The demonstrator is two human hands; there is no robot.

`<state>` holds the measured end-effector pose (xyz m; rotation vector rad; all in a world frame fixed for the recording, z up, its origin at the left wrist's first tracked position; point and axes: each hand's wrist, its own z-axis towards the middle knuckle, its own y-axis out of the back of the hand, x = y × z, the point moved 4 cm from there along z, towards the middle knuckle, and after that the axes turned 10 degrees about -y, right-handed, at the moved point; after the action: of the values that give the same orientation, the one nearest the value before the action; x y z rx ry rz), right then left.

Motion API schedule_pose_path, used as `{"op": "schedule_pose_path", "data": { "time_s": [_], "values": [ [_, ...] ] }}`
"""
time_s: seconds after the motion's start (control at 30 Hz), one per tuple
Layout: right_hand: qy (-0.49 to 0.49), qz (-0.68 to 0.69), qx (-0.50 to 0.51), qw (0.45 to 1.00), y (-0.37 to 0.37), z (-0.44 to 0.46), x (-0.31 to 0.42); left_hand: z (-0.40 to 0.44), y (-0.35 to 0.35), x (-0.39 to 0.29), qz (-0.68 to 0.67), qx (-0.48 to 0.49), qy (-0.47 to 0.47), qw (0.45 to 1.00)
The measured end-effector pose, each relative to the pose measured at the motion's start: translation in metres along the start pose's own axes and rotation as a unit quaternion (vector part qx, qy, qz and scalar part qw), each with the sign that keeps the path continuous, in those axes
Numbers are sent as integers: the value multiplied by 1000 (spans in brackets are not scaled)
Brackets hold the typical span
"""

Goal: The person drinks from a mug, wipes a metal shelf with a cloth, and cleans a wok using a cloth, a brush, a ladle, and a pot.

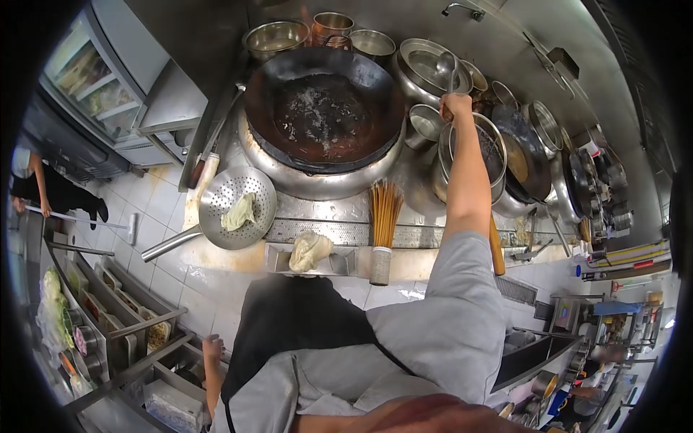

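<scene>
My right hand [456, 106] is closed around the handle of a metal ladle [445, 66], whose bowl is over a round metal basin [413, 56] at the back. My left hand [213, 348] hangs low beside the steel drawers; what its fingers hold, if anything, is too small to tell. A large dark wok [263, 108] with bubbling dark liquid stands on the steel ring. Left of it, a perforated strainer [216, 195] holds a pale green leafy piece [240, 212]. Another pale clump [310, 251] lies at the counter's front edge, near a bamboo brush [382, 216].
Bowls and pots [276, 37] line the back. A second wok [538, 169] sits at the right, with more pans beyond. Another person [45, 173] holds a long-handled floor tool at the far left. Other people [586, 395] are at the lower right.
</scene>
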<state>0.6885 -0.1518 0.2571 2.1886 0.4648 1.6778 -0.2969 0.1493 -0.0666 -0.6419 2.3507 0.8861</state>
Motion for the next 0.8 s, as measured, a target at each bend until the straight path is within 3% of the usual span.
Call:
{"op": "schedule_pose_path", "data": {
  "time_s": [0.07,0.17,0.23,0.37,0.43,0.53,0.63,0.73,0.8],
  "values": [
    [-104,248,118,956,-2,-14,12,-11,1,1,9,-2,-2,1000],
    [-137,571,216,780,-2,-17,21,-18,1,0,33,2,-11,999],
    [-125,633,256,720,5,-36,26,-13,2,-4,51,7,-22,998],
    [-66,642,335,686,27,-98,41,28,-5,-19,98,28,-76,992],
    [-126,617,418,654,33,-140,51,54,-16,-39,99,40,-97,990],
    [-139,607,470,625,34,-205,49,103,-43,-60,57,54,-66,995],
    [-185,621,487,585,25,-260,26,109,-70,-123,64,70,-132,987],
    [-221,560,481,637,11,-296,-5,103,-86,-162,78,86,-174,978],
    [-192,468,438,743,5,-300,-31,104,-89,-162,93,86,-188,974]
  ]
}}
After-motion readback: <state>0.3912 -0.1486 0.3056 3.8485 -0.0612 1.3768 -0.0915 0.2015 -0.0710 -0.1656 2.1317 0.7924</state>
